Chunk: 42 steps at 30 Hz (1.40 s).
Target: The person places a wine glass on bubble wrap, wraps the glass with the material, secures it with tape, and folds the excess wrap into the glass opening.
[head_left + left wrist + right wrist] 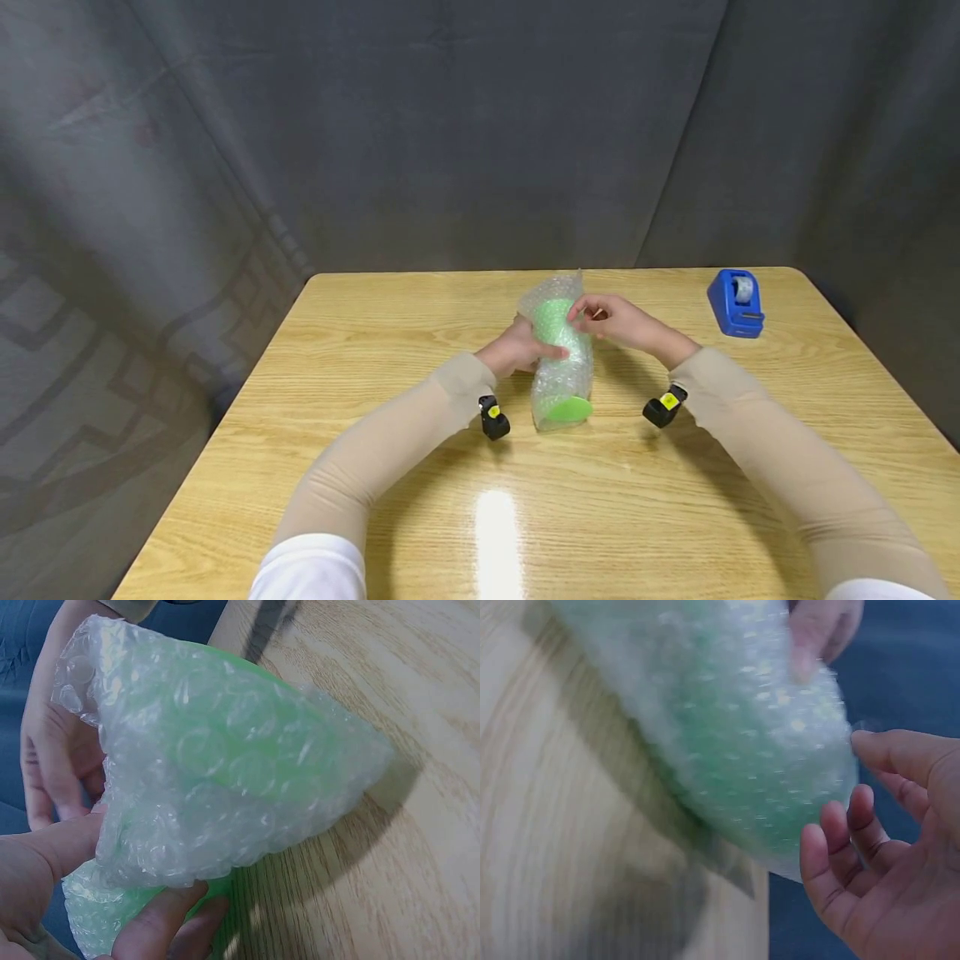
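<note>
A long green object in clear bubble wrap (561,373) is tilted over the table, its flat, round green end toward me. My left hand (522,344) grips it from the left side, thumb across the front; in the left wrist view fingers (161,922) show below the wrap. Bubble wrap (225,750) flares past the green object's far end. On the other side, my right hand (618,321) is at the wrap's upper right, fingertips right at its edge. In the right wrist view its fingers (832,859) are loosely bent, with a gap between thumb and fingertips.
A blue tape dispenser (735,304) with a roll of clear tape stands at the back right of the wooden table (375,317). Dark grey curtains (480,133) hang behind the table and at both sides. A black wrist camera (664,406) is strapped to each sleeved forearm.
</note>
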### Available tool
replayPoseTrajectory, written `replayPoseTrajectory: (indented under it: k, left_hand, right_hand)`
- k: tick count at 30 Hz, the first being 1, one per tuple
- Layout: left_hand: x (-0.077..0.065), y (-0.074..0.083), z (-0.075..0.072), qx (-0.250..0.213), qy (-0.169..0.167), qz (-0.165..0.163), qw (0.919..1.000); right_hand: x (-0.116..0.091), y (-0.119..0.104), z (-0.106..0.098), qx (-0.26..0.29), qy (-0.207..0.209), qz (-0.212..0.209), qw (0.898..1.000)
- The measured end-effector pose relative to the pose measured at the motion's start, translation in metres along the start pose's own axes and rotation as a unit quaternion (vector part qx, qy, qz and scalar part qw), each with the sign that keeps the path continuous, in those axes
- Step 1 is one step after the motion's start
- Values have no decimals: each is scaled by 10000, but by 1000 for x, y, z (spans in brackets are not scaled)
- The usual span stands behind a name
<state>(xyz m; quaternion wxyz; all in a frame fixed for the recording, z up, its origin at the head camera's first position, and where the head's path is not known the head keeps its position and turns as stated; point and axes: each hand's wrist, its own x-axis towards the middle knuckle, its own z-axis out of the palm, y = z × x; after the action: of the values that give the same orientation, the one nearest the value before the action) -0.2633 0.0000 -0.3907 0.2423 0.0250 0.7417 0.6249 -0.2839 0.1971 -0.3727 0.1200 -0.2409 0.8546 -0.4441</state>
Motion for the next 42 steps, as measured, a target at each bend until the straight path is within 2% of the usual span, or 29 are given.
replayPoseTrajectory:
  k: [6,20,27,31,34,39,42]
  left_hand:
    - [1,1,-1,123,38,-97,9999]
    - [2,1,1,282,150,-334,9989]
    - [3,0,1,226,122,-252,9994]
    - [3,0,2,158,62,-130,9998]
    - [3,0,3,134,40,-87,9999]
    - [2,1,2,186,80,-101,9997]
    - [2,2,2,212,82,-81,9997]
  right_hand:
    - [4,5,4,229,-145,85,9996]
    - [4,2,0,217,-541,336,9977]
    - [4,3,0,175,-647,369,9971]
    - [3,0,-3,-97,-700,318,9970]
    - [2,-2,-4,-317,-509,265,9978]
    - [8,-7,-4,-324,209,215,9990]
    - [16,-11,-2,-324,439,405,9977]
